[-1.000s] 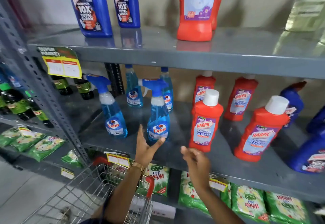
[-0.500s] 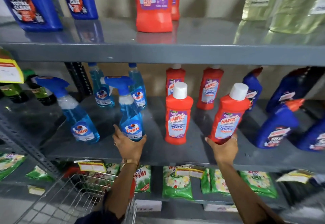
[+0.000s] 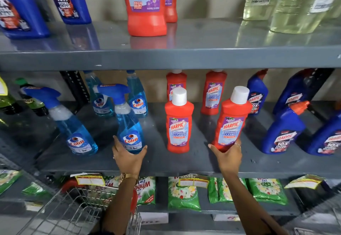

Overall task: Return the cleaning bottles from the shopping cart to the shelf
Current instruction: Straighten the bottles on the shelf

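On the grey middle shelf (image 3: 184, 162), my left hand (image 3: 129, 156) grips the base of a blue Colin spray bottle (image 3: 127, 124) that stands upright. My right hand (image 3: 227, 154) holds the bottom of a red Harpic bottle (image 3: 230, 124) with a white cap, tilted slightly right. Between them stands another red Harpic bottle (image 3: 178, 124), untouched. The wire shopping cart (image 3: 73, 210) is at the lower left, below my left arm; what lies inside it is hard to make out.
A second Colin spray bottle (image 3: 73, 127) leans at the left. Blue Harpic bottles (image 3: 284, 131) stand at the right. More bottles line the shelf's back and the top shelf (image 3: 184, 57). Green detergent packets (image 3: 182, 194) fill the lower shelf.
Both hands went from open in front of the shelf to gripping bottles: left on the Colin spray, right on the red Harpic. The view shifted right and closer.
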